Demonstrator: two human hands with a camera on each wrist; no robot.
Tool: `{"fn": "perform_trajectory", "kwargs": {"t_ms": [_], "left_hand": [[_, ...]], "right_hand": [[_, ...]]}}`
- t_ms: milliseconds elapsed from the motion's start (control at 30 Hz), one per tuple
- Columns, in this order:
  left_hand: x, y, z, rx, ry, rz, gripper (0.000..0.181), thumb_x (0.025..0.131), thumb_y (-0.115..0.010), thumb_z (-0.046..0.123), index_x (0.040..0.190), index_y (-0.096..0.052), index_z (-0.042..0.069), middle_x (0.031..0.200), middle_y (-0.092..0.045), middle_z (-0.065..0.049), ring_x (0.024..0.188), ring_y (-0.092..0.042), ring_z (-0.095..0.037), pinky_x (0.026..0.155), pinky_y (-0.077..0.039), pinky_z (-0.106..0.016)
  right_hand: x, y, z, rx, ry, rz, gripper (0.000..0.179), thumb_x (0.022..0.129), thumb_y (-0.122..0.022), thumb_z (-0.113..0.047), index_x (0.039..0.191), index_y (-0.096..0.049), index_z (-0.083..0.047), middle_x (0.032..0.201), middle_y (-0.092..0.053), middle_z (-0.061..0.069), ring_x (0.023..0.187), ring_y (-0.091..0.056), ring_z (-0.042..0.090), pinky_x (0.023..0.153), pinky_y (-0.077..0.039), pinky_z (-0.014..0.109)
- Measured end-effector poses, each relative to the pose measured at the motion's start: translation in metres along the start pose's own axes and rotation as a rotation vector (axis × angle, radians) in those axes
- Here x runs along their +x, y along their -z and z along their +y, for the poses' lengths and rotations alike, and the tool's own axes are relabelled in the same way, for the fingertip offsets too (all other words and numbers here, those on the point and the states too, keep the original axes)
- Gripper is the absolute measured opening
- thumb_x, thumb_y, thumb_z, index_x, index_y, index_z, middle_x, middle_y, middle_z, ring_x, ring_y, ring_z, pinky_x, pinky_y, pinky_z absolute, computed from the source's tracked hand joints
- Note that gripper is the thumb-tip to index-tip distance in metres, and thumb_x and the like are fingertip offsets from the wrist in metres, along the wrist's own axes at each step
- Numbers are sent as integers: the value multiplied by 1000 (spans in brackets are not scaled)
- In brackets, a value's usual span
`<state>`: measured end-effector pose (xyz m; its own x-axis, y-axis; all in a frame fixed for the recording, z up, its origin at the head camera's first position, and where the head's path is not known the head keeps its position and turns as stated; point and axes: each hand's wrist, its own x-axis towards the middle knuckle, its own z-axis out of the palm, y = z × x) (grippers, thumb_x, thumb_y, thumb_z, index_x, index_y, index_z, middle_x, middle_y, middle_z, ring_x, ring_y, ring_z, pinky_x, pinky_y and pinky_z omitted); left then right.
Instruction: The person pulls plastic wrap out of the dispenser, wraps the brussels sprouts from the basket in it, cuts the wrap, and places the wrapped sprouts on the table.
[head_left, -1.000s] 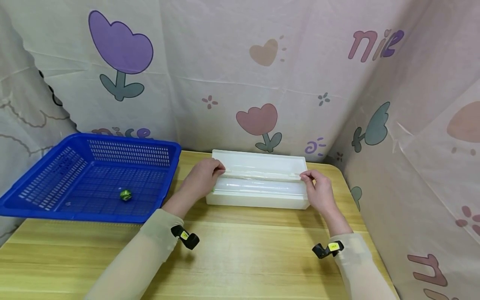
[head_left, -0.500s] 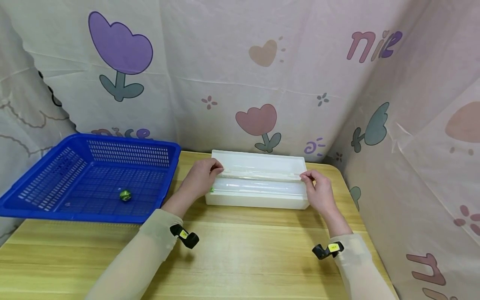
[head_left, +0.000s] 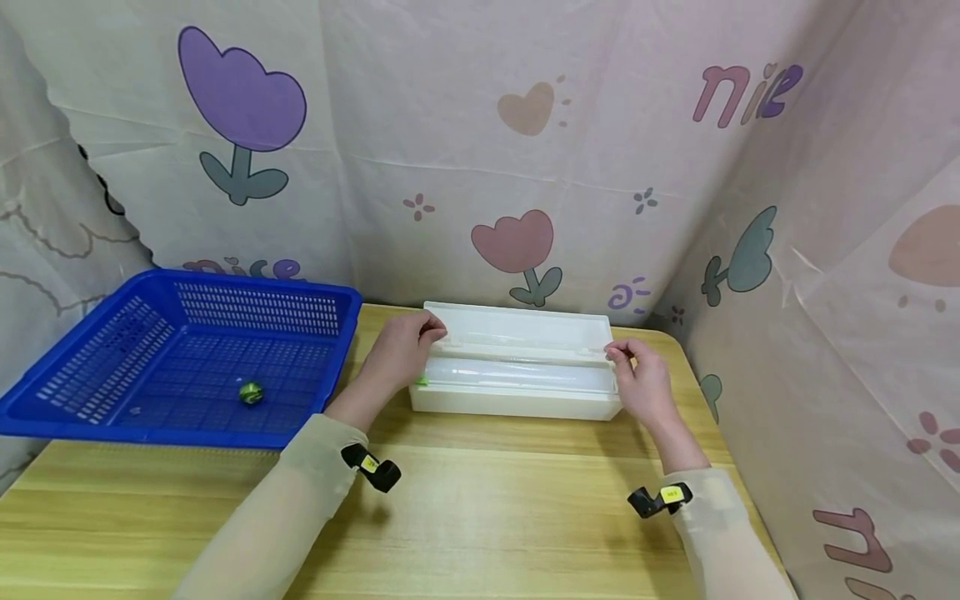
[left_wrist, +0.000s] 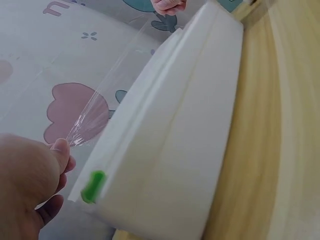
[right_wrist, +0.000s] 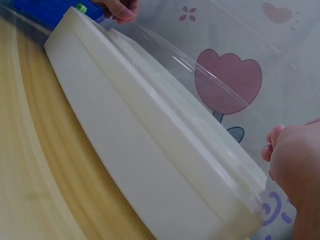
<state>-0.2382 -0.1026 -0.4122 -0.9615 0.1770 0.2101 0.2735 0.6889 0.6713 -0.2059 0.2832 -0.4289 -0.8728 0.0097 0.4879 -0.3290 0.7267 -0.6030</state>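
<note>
A white plastic wrap dispenser box [head_left: 517,402] stands on the wooden table with its lid [head_left: 517,325] tipped back. Inside lies a roll of clear plastic wrap [head_left: 525,375]. My left hand [head_left: 397,354] pinches the left corner of the wrap's free edge between thumb and fingers; gathered creases fan out from the pinch in the left wrist view. My right hand [head_left: 641,379] pinches the opposite corner. Between both hands the clear film [right_wrist: 185,65] stretches above the box. A green piece [left_wrist: 93,187] shows at the box's left end.
Left of the box stands a blue plastic basket [head_left: 345,358] holding a small green patterned ball [head_left: 251,392]. A patterned curtain [head_left: 420,108] hangs behind the table and along its right side. Bare wooden tabletop [head_left: 480,508] lies in front of the box.
Both hands keep their pinch on the plastic wrap. My left hand has risen slightly, and my right hand has shifted a little to the right. Basket and ball stay put.
</note>
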Motion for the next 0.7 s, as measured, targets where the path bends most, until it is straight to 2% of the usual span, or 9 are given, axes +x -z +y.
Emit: {"fn": "perform_trajectory", "kwargs": {"t_ms": [167,467,567,700], "left_hand": [[5,7,8,-16,-4,11,10,107,-65,20,109,-72,12,99,-70,-5,87,-62,-26,84,-58,-40],[17,25,24,-13,-52,31,16,108,-64,19,111,-75,8,101,-72,-7,91,-63,-26,86,-57,-40],[21,31,29,-9,-76,33,17,108,-64,19,110,-75,7,101,-73,-8,91,-64,-25,86,-57,-41],[25,39,36,1,-115,42,16,107,-65,17,108,-75,5,100,-73,-9,90,-64,-26,84,-57,-41]], "right_hand": [[5,5,-5,-1,15,27,10,104,-61,5,98,-69,7,92,-72,20,84,-63,30,73,-41,18],[18,16,-11,-25,126,94,10,101,-62,11,93,-66,8,87,-70,20,77,-60,27,70,-40,18],[24,25,-17,-32,136,79,9,101,-62,10,94,-67,7,88,-70,20,78,-60,27,69,-39,17],[30,39,-27,-39,96,12,10,105,-61,4,98,-68,6,93,-71,20,83,-60,28,69,-40,17]]}}
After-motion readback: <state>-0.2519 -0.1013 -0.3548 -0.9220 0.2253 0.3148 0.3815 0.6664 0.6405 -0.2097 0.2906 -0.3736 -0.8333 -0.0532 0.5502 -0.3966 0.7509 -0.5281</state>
